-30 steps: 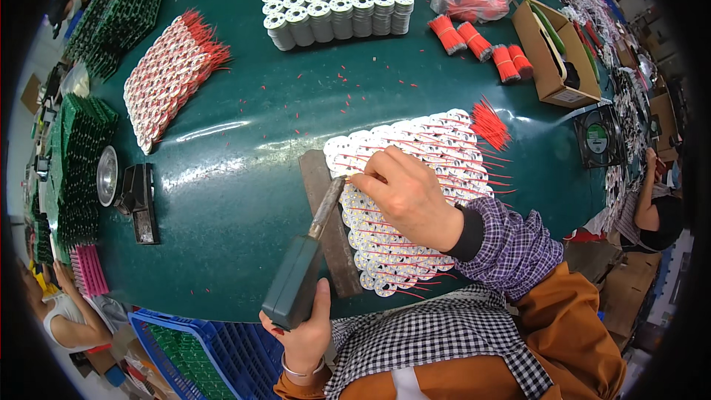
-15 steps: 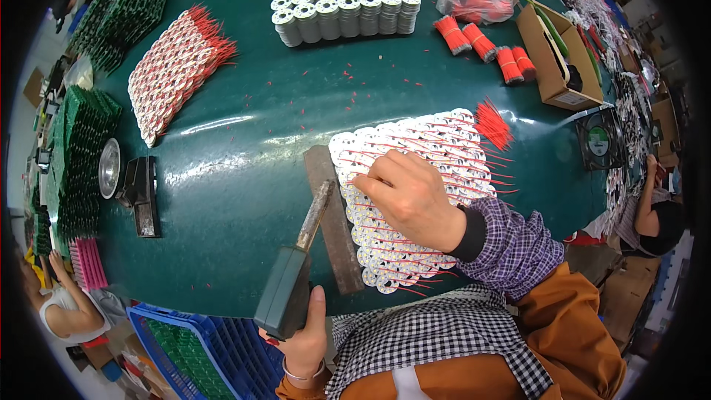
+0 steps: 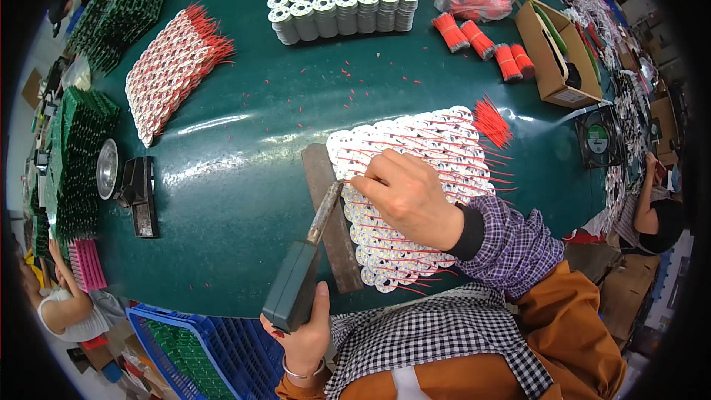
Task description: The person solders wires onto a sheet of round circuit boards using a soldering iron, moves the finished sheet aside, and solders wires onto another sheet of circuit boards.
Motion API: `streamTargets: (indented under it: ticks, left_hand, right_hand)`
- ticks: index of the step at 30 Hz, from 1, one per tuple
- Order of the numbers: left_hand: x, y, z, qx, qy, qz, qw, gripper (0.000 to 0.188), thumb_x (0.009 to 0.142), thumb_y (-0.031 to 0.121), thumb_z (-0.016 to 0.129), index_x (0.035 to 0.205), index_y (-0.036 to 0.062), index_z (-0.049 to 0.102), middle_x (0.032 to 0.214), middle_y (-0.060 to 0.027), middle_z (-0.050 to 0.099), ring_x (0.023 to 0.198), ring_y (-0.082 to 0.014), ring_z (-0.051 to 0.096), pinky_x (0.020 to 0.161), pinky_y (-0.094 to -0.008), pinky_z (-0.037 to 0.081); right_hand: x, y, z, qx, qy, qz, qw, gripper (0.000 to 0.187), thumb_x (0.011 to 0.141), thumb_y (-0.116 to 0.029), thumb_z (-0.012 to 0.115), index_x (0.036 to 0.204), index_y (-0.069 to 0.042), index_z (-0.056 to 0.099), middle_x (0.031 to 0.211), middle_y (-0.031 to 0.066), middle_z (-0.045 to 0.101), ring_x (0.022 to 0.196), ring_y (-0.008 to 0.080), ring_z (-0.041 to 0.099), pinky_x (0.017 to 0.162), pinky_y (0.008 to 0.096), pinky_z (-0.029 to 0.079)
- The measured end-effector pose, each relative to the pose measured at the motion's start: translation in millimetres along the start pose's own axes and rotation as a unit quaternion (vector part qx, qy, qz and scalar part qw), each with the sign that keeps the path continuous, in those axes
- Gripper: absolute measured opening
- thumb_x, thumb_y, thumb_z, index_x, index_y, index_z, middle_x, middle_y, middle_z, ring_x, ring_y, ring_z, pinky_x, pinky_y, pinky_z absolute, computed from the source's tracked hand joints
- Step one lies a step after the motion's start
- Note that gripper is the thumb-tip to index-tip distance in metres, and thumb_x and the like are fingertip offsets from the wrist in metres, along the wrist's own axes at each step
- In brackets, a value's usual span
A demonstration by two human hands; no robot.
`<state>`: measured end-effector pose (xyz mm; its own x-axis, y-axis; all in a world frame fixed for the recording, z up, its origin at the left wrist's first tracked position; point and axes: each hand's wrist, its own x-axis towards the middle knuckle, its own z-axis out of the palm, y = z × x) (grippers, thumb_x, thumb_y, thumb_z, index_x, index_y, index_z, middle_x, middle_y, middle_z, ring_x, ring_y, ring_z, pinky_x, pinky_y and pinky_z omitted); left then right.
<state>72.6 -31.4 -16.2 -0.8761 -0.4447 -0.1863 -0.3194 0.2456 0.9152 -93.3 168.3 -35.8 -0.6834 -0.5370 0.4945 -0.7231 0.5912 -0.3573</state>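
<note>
My left hand (image 3: 309, 342) grips a dark green soldering gun (image 3: 293, 285) from below. Its metal tip points up and right, meeting the left edge of a slanted block of round white LED boards (image 3: 404, 233). Right beside that tip, my right hand (image 3: 411, 204) is closed in a pinch on a thin red wire, most of it hidden by the fingers. Red wires lie across the boards in rows, several sticking out past the right edge. A brown metal bar (image 3: 333, 233) runs along the boards' left side. Loose red wires (image 3: 492, 124) lie just beyond the far right corner.
Stacked white discs (image 3: 344, 15) stand at the back. A second wired board block (image 3: 174, 70) lies far left. Bundled red wires (image 3: 478, 40), a cardboard box (image 3: 555, 67) and a fan (image 3: 597, 138) are right. A black stand (image 3: 142, 196) is left; blue crates (image 3: 222, 348) stand below the table edge.
The soldering gun in my left hand has moved right and slightly, bringing its tip from over the bar to the board edge beside my right fingers. My right hand stays almost in place.
</note>
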Motion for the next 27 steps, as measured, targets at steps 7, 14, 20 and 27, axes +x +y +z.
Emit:
streamTargets:
  ticks: [7,14,20,27]
  left_hand:
    - [-8,-11,0,-0.054,0.042,-0.008,0.998,0.033,0.082,0.005,0.082,0.111,-0.0059,0.071,0.102,-0.0138,0.074,0.085,-0.0197,0.071,0.075,-0.0311,0.055]
    - [-14,-11,-2,-0.042,0.058,0.094,0.993,0.032,0.087,-0.007,0.072,0.118,-0.0069,0.064,0.098,-0.0113,0.068,0.059,-0.0115,0.056,0.050,-0.0268,0.044]
    - [-19,-14,-5,-0.032,0.041,0.089,0.995,0.034,0.087,-0.007,0.072,0.120,-0.0065,0.065,0.101,-0.0117,0.070,0.061,-0.0107,0.057,0.052,-0.0261,0.044]
    - [-23,-17,-1,-0.021,0.001,0.079,0.997,0.033,0.087,-0.005,0.076,0.119,-0.0055,0.066,0.097,-0.0094,0.071,0.067,-0.0109,0.062,0.057,-0.0259,0.049]
  right_hand:
    - [-1,1,2,0.003,0.001,-0.002,1.000,0.017,0.074,0.000,0.073,0.091,-0.003,0.070,0.079,0.0052,0.054,0.074,0.0213,0.060,0.060,0.0348,0.048]
    - [0,2,0,0.013,0.027,-0.016,0.999,0.009,0.074,-0.004,0.065,0.083,-0.003,0.063,0.083,0.0068,0.052,0.081,0.0226,0.055,0.064,0.0350,0.046]
    - [-13,-5,-15,-0.005,-0.003,0.000,1.000,0.010,0.075,-0.003,0.065,0.085,-0.005,0.064,0.085,0.0060,0.054,0.083,0.0225,0.055,0.068,0.0352,0.043]
    - [-18,-8,-13,0.008,-0.009,0.020,1.000,0.017,0.075,0.001,0.075,0.090,-0.004,0.068,0.082,0.0065,0.058,0.078,0.0236,0.060,0.066,0.0359,0.049]
